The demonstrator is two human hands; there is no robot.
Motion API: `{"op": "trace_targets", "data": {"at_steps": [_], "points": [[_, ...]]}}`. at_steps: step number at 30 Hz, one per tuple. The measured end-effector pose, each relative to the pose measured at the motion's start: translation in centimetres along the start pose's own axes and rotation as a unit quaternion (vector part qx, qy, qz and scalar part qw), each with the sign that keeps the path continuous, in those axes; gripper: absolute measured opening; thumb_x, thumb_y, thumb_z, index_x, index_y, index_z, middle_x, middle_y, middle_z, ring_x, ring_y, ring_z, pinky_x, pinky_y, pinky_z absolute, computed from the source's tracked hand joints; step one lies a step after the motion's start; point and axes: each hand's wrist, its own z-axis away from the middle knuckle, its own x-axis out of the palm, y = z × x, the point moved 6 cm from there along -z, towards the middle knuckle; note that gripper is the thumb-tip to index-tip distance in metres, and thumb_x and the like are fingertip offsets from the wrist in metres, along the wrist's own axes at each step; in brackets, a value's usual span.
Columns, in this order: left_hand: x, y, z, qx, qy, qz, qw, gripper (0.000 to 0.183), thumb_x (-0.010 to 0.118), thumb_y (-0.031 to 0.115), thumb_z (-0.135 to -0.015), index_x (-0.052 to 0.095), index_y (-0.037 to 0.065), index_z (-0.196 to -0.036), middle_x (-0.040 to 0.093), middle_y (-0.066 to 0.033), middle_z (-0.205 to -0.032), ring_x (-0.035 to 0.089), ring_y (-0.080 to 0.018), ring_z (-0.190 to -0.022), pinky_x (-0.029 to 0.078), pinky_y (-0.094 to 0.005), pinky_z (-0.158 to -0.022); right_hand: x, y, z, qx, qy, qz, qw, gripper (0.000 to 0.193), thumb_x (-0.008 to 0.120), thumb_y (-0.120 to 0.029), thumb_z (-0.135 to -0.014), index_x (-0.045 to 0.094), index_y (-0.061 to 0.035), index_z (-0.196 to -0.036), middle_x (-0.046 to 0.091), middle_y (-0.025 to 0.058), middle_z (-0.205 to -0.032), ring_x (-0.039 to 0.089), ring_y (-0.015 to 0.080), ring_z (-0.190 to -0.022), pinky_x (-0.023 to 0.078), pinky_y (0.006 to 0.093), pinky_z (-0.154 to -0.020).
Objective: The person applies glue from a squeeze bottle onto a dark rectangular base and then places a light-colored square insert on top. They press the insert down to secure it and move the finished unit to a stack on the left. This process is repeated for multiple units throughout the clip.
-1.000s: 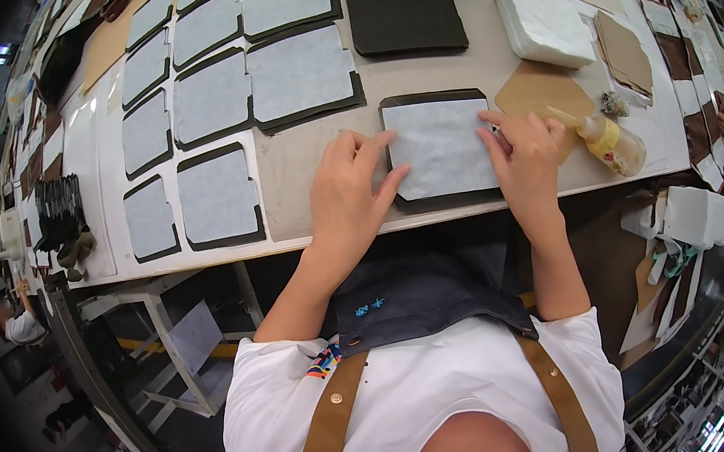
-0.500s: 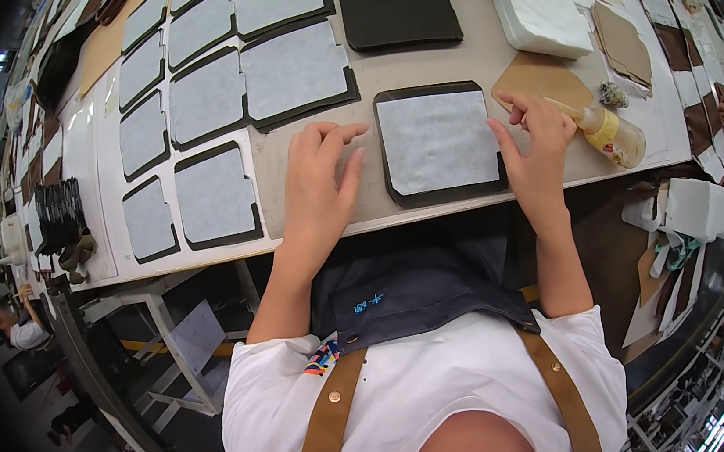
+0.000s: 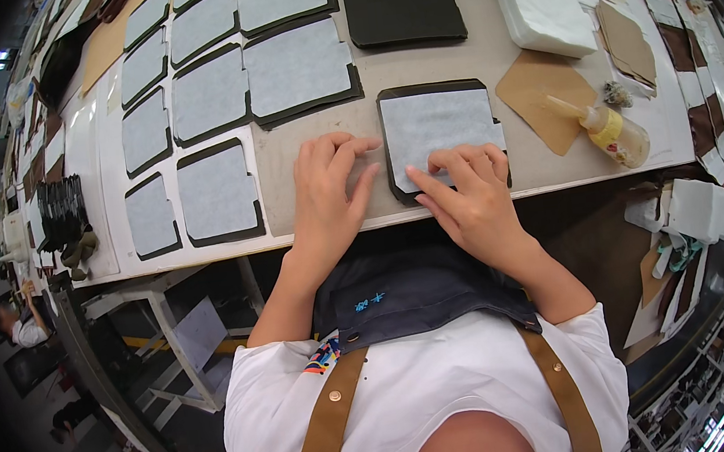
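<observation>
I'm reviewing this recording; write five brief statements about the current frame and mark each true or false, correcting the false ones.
1. The right hand is over a pale sheet on a dark panel. True.
2. The bottle is in the left hand. False: the bottle is right of both hands, touched by neither.
3. Beyond that panel lies a dark piece with no pale sheet visible on top. True.
4. The white stack is left of the dark piece. False: the stack is on its right.
5. Sheet-topped panels lie left of the dark piece. True.
</observation>
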Motion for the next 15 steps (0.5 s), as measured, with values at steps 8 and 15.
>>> {"op": "trace_targets", "data": {"at_steps": [8,15], "points": [[0.2,0.3,0.4,-0.014,-0.013,0.001,1.0,0.034,0.068,0.0,-0.084,0.071,0.01,-0.115,0.06,-0.0089,-0.108,0.054,-0.0299,-0.103,0.041,-0.0412,-0.094,0.2,-0.5,0.3,0.001,-0.005,0.03,1.0,0.037,0.079,-0.018,-0.081,0.071,-0.0079,-0.116,0.06,0.0037,-0.112,0.055,0.0214,-0.106,0.032,0.0448,-0.1],[0.3,0.8,0.3,0.073,-0.024,-0.044,0.996,0.05,0.056,-0.011,-0.073,0.078,0.017,-0.108,0.061,-0.0067,-0.108,0.053,-0.0279,-0.105,0.04,-0.0404,-0.095,0.1,-0.7,0.0,-0.003,0.008,0.046,0.999,0.035,0.079,-0.016,-0.08,0.071,-0.0079,-0.113,0.061,0.0024,-0.11,0.056,0.0214,-0.105,0.032,0.0442,-0.098]]}}
